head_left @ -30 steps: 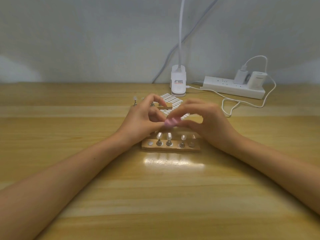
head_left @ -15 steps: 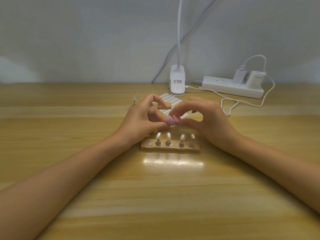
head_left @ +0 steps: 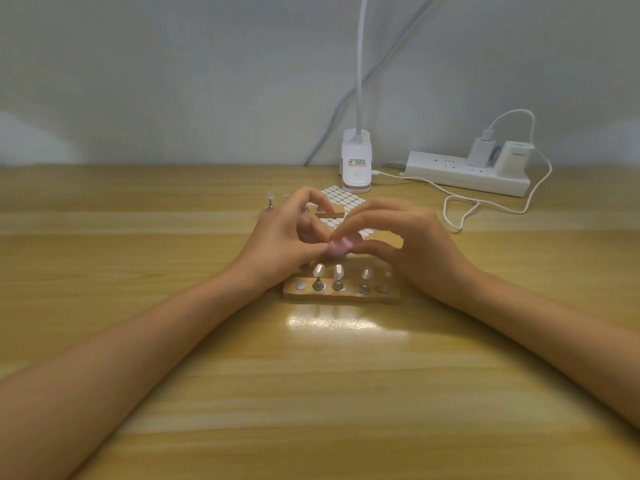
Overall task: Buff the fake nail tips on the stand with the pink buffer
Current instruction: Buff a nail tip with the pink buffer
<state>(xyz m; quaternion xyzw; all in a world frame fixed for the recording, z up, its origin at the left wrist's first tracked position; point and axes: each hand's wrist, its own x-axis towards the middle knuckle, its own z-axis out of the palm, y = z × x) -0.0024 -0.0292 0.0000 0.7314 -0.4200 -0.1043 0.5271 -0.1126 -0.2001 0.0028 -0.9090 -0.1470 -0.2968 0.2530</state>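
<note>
Wooden table (head_left: 104, 271), pale wall behind. Head view: right hand (head_left: 408, 237) pinches pink buffer (head_left: 341, 245) between thumb and fingertips, just above stand (head_left: 341, 295) at table centre; nail tips (head_left: 318, 270) upright on it. Left hand (head_left: 284, 240) curled, fingertips at buffer's left end; cannot tell whether it grips anything. Power strip (head_left: 464, 173) at back right

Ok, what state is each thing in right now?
Pink buffer: pinched by right hand, held above the stand.
Left hand: fingers curled at the buffer's end; what they hold is hidden.
Wooden stand: flat on table, four pegs upright with nail tips, leftmost spot empty.
Power strip: charger plugged in.
</note>
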